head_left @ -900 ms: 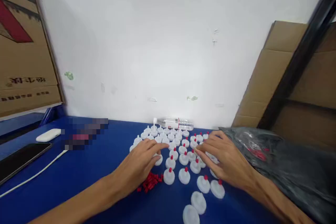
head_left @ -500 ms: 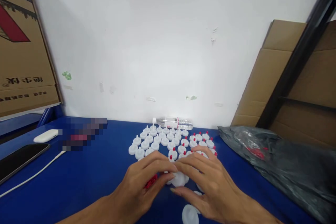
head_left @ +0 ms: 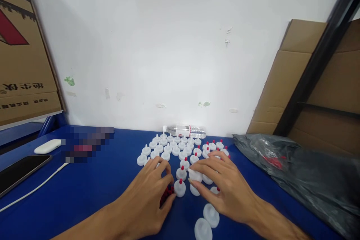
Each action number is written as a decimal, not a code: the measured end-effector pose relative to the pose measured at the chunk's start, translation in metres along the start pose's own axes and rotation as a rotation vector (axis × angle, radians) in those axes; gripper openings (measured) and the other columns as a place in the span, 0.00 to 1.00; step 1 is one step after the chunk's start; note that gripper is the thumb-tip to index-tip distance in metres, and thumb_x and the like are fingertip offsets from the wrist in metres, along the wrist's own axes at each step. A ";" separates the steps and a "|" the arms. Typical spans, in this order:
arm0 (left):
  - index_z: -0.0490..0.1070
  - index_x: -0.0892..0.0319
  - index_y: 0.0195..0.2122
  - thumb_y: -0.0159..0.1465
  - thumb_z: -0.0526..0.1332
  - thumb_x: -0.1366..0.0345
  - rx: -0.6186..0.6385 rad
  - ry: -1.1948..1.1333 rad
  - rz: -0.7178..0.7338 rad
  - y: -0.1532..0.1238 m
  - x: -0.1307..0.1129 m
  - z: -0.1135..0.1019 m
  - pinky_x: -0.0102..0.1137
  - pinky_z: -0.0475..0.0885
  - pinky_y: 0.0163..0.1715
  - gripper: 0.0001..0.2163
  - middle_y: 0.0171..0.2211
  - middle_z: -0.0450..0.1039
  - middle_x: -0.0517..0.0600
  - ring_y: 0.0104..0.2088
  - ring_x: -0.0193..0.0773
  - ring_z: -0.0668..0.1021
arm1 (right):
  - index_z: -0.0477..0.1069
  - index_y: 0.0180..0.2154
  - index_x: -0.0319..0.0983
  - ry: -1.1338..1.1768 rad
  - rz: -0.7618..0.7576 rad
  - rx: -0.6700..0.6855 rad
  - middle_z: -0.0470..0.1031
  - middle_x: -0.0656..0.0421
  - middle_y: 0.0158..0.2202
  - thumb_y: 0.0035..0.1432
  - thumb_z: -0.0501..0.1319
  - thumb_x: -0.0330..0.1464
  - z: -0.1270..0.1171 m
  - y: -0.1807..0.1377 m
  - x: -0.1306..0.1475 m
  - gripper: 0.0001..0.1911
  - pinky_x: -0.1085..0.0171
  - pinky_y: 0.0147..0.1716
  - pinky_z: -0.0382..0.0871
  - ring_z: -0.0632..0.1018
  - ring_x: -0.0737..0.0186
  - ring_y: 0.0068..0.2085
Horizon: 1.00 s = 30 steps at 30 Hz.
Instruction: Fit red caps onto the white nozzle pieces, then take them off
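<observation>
My right hand has its thumb and fingers closed on a white, round nozzle cap, held tilted above the blue table. My left hand is curled at a cluster of small red tips, its thumb and index finger apart with the red pieces showing between them. Between the hands stands a white nozzle cap with a red tip. More red-tipped caps stand behind it, and several plain white caps without red tips are grouped at the back left. Two white discs lie near the front.
A clear bottle lies along the white wall. On the right is a dark plastic bag with red pieces in clear film. A phone, a white case and a white cable lie at the left. Cardboard leans at right.
My hands have moved apart. The left went left, away from the cap and to the red tips, uncovering a red-tipped cap between the hands. The right now has a white cap alone.
</observation>
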<state>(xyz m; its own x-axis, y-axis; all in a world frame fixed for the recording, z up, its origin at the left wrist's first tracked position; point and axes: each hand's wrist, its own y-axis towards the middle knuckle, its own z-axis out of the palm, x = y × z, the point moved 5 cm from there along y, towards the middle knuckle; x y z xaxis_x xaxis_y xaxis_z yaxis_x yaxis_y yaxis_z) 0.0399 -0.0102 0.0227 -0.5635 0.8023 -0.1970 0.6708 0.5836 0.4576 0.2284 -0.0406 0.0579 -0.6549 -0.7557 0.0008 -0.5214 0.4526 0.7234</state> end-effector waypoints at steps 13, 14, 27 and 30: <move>0.70 0.57 0.41 0.70 0.56 0.73 -0.018 -0.101 0.032 0.003 -0.001 0.005 0.40 0.70 0.42 0.05 0.40 0.72 0.50 0.42 0.44 0.72 | 0.74 0.51 0.42 -0.010 0.015 0.030 0.79 0.56 0.42 0.69 0.61 0.32 0.000 0.001 0.002 0.10 0.52 0.49 0.66 0.79 0.58 0.41; 0.70 0.57 0.41 0.70 0.56 0.72 -0.023 -0.111 0.025 0.003 -0.002 0.003 0.40 0.70 0.42 0.05 0.39 0.73 0.50 0.42 0.44 0.72 | 0.74 0.51 0.42 -0.015 0.010 0.031 0.79 0.56 0.42 0.69 0.61 0.32 0.000 0.001 0.002 0.11 0.52 0.48 0.67 0.79 0.57 0.41; 0.73 0.53 0.51 0.72 0.58 0.72 -0.305 -0.193 0.150 0.003 -0.002 -0.011 0.34 0.73 0.41 0.11 0.42 0.78 0.51 0.40 0.40 0.78 | 0.72 0.55 0.40 -0.053 -0.050 0.051 0.81 0.52 0.47 0.71 0.60 0.35 0.006 -0.004 0.000 0.13 0.50 0.52 0.70 0.82 0.57 0.44; 0.75 0.53 0.46 0.73 0.59 0.70 -0.324 -0.231 0.153 0.004 0.001 -0.009 0.33 0.72 0.41 0.07 0.40 0.78 0.49 0.38 0.38 0.78 | 0.70 0.57 0.40 -0.032 -0.052 0.072 0.82 0.53 0.50 0.72 0.60 0.34 0.008 -0.006 0.000 0.14 0.50 0.54 0.70 0.83 0.58 0.46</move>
<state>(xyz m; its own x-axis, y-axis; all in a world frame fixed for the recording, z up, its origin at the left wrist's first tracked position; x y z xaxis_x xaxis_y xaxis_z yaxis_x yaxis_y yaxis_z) 0.0378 -0.0085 0.0326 -0.3214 0.9053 -0.2778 0.5318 0.4153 0.7381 0.2267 -0.0391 0.0480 -0.6421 -0.7644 -0.0585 -0.5928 0.4467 0.6701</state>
